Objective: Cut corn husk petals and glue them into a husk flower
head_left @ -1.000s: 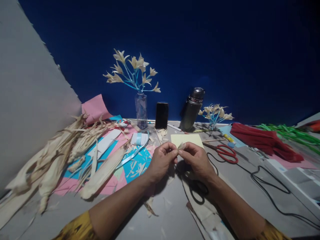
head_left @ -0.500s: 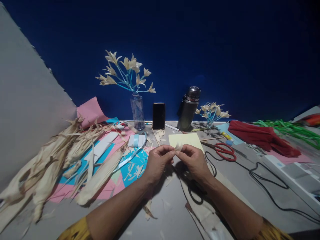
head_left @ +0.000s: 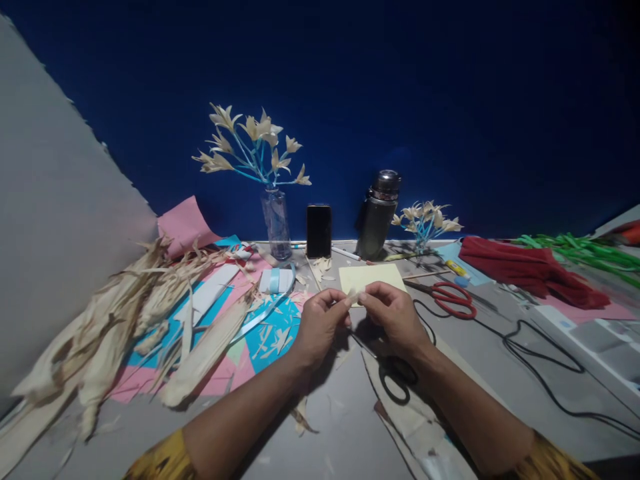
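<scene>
Between my two hands is a small pale piece of corn husk (head_left: 353, 293), raised above the table in front of a yellow paper pad (head_left: 385, 275). My left hand (head_left: 323, 321) is closed, pinching the piece between thumb and forefinger. Closed in a pinch as well, my right hand (head_left: 397, 321) has its fingertips at the piece's right edge; the exact contact is too small to see clearly. Black-handled scissors (head_left: 397, 381) lie below my right hand. Red-handled scissors (head_left: 453, 300) rest to its right.
Dried corn husks (head_left: 105, 320) cover the left side, over pink and blue paper with cut slivers. Behind stand a glass vase (head_left: 277, 223) of husk flowers, a phone (head_left: 319, 230) and a flask (head_left: 379, 220). A black cord (head_left: 520, 347) and red cloth (head_left: 525, 267) lie right.
My right fingertips have shifted slightly to the right, away from the left ones. The husk piece looks lower and flatter between them. More of the black-handled scissors shows.
</scene>
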The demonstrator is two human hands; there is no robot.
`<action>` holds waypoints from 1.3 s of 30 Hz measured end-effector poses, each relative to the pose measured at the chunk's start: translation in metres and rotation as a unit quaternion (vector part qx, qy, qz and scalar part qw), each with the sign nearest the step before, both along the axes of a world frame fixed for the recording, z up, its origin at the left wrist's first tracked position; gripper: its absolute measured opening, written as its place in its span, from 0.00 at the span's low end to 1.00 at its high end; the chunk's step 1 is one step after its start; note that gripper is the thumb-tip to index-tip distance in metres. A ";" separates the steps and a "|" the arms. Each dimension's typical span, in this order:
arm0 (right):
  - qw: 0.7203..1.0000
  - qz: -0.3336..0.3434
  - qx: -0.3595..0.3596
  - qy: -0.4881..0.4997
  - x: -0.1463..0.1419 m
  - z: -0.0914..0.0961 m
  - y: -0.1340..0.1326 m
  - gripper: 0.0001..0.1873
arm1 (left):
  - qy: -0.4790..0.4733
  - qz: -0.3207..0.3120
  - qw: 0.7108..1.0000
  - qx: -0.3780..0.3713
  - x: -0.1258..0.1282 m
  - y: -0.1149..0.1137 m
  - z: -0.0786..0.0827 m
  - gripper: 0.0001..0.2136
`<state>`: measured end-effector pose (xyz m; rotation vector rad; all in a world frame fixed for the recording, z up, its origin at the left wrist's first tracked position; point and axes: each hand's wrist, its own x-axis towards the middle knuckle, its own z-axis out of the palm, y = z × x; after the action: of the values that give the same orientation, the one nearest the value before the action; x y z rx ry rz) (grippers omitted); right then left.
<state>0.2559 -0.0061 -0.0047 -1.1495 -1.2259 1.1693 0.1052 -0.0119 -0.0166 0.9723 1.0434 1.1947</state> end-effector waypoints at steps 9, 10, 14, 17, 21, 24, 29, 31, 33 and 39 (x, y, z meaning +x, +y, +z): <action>0.997 -0.021 -0.031 0.061 -0.008 -0.007 0.001 0.17 | -0.085 -0.021 0.996 -0.036 0.003 0.001 -0.003 0.13; 0.997 -0.023 -0.031 0.064 -0.008 -0.008 0.001 0.17 | -0.089 -0.021 0.995 -0.036 0.003 0.001 -0.003 0.12; 0.997 -0.029 -0.031 0.067 -0.008 -0.008 0.000 0.17 | -0.099 -0.021 0.994 -0.032 0.003 0.002 0.000 0.12; 0.996 -0.037 -0.034 0.069 -0.009 -0.008 -0.001 0.17 | -0.099 -0.018 0.995 -0.028 0.003 0.002 0.000 0.11; 0.996 -0.044 -0.031 0.069 -0.009 -0.010 0.000 0.18 | -0.104 -0.014 0.994 -0.025 0.003 0.002 -0.004 0.11; 0.995 -0.044 -0.027 0.084 -0.008 -0.010 0.001 0.18 | -0.120 -0.026 0.992 -0.035 0.001 0.003 -0.007 0.14; 0.993 -0.040 -0.025 0.105 -0.004 -0.011 0.002 0.18 | -0.136 -0.009 0.990 -0.031 -0.003 0.005 -0.004 0.17; 0.993 -0.033 -0.027 0.108 -0.003 -0.012 0.002 0.17 | -0.104 -0.019 0.994 -0.040 -0.003 0.004 -0.004 0.16; 0.993 -0.025 -0.029 0.111 -0.003 -0.012 0.002 0.17 | -0.074 -0.023 0.996 -0.042 -0.003 0.003 -0.004 0.15; 0.994 -0.012 -0.038 0.100 -0.003 -0.012 0.003 0.16 | -0.045 -0.024 0.998 -0.026 -0.004 0.005 -0.009 0.13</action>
<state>0.2530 -0.0034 -0.0164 -1.0711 -1.0206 1.2884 0.1014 -0.0064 -0.0256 0.8890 0.9702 1.1565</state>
